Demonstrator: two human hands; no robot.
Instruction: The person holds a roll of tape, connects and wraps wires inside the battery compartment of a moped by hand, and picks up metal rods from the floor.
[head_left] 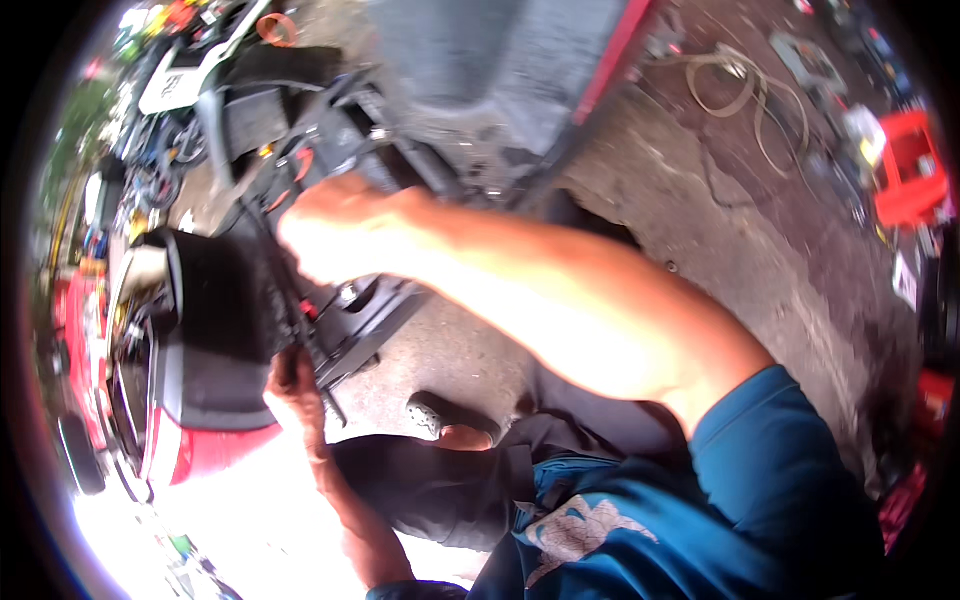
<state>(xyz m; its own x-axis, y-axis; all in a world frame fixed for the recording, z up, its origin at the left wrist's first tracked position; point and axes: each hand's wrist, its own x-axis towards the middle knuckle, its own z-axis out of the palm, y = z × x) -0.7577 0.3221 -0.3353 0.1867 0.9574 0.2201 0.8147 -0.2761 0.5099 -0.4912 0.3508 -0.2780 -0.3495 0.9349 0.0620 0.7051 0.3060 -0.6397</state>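
Note:
In front of me to the left stands a scooter or motorcycle with its dark inner frame (385,325) exposed. A black seat-like part (215,340) lies beside it, above a red body panel (215,455). My left hand (295,400) is closed at the near edge of the black part, its fingertips against a dark piece. My right hand (340,230) reaches across, over the frame. It is curled like a fist and slightly blurred; whatever its fingers hold is hidden from view. Small red bits (308,308) show between the two hands.
A large grey panel with a red edge (610,70) rises at the top. Loops of pale cord or strap (740,100) lie on the ground, far right, near a red plastic crate-like object (910,170). Assorted parts clutter the far left. My sandalled foot (428,412) is below the frame.

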